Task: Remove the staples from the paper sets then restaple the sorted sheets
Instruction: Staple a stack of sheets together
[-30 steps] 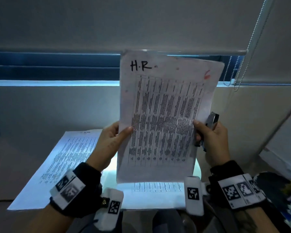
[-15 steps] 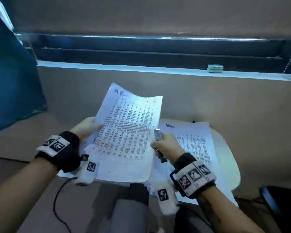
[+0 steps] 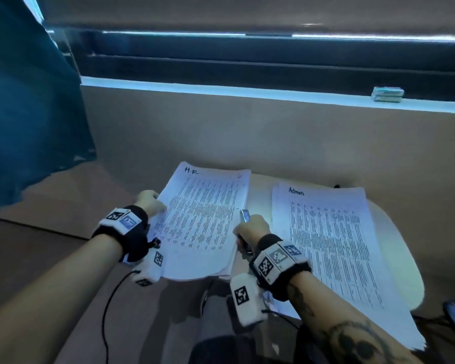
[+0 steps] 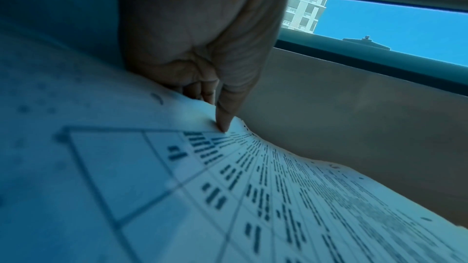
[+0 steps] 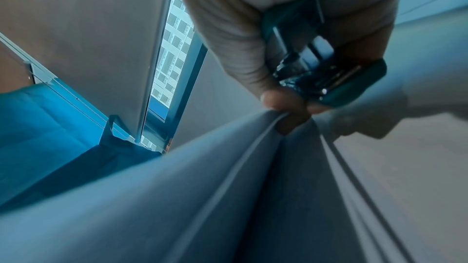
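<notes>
Head view: your left hand [image 3: 150,203] pinches the left edge of the white printed paper stack marked "H.R" [image 3: 202,222], thumb on top. Your right hand [image 3: 252,227], fingers curled round a teal metal stapler [image 5: 326,79], pinches its right edge. White "Admin" stack [image 3: 334,240] lies beside it on the pale rounded table [image 3: 405,258].

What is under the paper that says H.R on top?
Under the white H.R sheet lie more white sheets, their edges showing along its right side. The pale round table carries them. What is printed on them is covered.
</notes>
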{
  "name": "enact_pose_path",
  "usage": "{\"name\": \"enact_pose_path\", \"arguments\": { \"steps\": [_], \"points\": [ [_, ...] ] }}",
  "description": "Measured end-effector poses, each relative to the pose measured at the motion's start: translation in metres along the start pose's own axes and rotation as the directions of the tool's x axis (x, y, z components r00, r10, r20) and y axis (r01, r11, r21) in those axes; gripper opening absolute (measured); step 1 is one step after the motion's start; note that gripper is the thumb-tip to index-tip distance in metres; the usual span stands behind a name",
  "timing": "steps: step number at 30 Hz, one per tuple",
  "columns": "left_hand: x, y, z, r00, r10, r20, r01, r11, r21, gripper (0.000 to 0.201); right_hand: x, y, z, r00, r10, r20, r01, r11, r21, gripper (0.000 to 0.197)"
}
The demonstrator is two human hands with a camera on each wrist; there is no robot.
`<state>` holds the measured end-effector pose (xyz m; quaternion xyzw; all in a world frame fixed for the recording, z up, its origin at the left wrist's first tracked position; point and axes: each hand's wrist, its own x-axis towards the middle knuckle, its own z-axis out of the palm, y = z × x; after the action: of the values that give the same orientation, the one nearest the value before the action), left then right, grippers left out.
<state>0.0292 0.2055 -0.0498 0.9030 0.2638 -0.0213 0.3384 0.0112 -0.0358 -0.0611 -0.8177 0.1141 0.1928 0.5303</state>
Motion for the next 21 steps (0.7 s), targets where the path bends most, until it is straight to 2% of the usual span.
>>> {"name": "enact_pose_path", "arguments": {
  "steps": [2,5,9,12,16,21],
  "points": [
    [0.003,0.001,0.002,1.000,0.001,0.003,-0.001,1.000,0.004,0.008,0.004,-0.001,0.002,1.000,0.007,-0.017,-0.007,1.000,-0.017,0.006],
    [0.007,-0.002,0.008,0.999,-0.018,0.036,0.017,0.999,0.035,0.021,0.007,0.001,0.004,1.000,0.025,-0.007,-0.025,0.999,-0.040,0.004],
    [0.011,-0.003,0.009,1.000,-0.015,0.007,0.014,0.999,0.029,0.021,0.010,0.001,0.005,0.999,-0.001,-0.042,0.001,1.000,-0.001,0.013],
    [0.013,-0.001,0.006,1.000,-0.029,0.009,0.029,0.998,0.054,0.025,0.012,-0.002,0.006,0.999,-0.024,-0.041,0.022,0.999,-0.048,0.013],
    [0.008,0.009,0.008,0.996,-0.050,0.080,0.041,0.992,0.119,0.036,0.010,-0.004,0.004,0.999,-0.035,-0.033,0.030,0.992,-0.120,0.017],
    [0.002,0.011,0.011,0.985,-0.033,0.169,0.016,0.995,0.100,0.030,0.008,-0.001,-0.010,0.993,-0.092,-0.077,0.074,0.974,-0.215,0.027]
  ]
}}
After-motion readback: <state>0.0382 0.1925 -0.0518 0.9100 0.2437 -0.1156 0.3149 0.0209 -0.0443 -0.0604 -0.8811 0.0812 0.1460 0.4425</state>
